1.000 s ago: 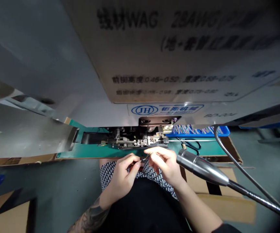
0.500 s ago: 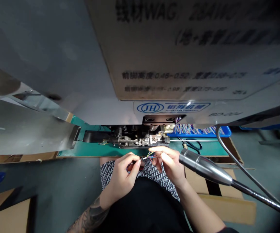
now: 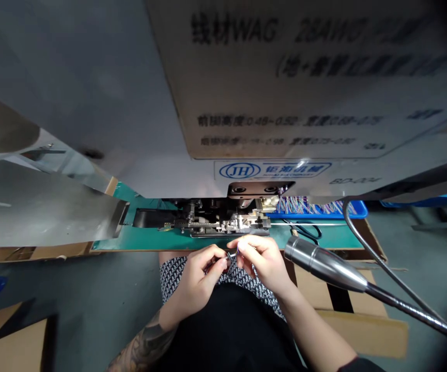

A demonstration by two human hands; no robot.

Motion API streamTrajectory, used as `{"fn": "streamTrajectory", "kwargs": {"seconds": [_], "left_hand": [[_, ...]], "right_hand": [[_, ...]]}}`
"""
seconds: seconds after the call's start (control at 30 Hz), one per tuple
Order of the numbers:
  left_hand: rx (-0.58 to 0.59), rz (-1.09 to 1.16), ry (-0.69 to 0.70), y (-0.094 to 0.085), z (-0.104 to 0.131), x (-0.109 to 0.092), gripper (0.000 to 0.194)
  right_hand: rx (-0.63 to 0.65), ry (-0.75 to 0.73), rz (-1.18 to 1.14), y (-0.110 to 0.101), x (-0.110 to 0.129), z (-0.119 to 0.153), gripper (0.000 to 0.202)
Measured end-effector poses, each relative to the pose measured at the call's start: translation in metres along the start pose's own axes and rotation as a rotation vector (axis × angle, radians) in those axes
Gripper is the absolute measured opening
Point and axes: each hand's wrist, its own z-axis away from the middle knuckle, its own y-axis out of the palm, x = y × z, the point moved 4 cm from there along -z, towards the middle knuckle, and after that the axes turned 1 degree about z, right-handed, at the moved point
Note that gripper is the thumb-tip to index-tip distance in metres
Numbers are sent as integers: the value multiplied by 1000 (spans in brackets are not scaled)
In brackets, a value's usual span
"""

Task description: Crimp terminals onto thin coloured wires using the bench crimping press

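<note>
Close to the table's front edge, my left hand (image 3: 202, 271) pinches a dark cable (image 3: 229, 257) between thumb and forefinger. Fine coloured wires (image 3: 237, 250) come out of the cable's end on its right side. My right hand (image 3: 260, 261) closes thumb and forefinger on these wires, and most of their length is hidden by the fingers. Just beyond both hands stands the metal crimping mechanism (image 3: 239, 222) of a machine; neither hand touches it.
The machine's grey housing (image 3: 91, 93) fills the upper view. A metal lamp head (image 3: 324, 263) on a flexible neck stands right of my right hand. Behind it are scissors (image 3: 310, 231) and a blue tray (image 3: 357, 209) of coloured wires on the green tabletop (image 3: 161, 240).
My right hand has moved slightly left and its fingers have closed over the coloured wires, which were fanned out in sight before. My left hand keeps its pinch on the cable.
</note>
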Motion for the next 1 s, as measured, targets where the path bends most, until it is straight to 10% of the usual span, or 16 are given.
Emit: {"fn": "streamTrajectory", "kwargs": {"seconds": [0.6, 1.0], "left_hand": [[55, 118, -35, 1, -4, 10, 32], [6, 148, -12, 10, -20, 4, 40]], "right_hand": [[49, -78, -16, 6, -8, -5, 38], [-323, -99, -38, 14, -3, -8, 37]]}}
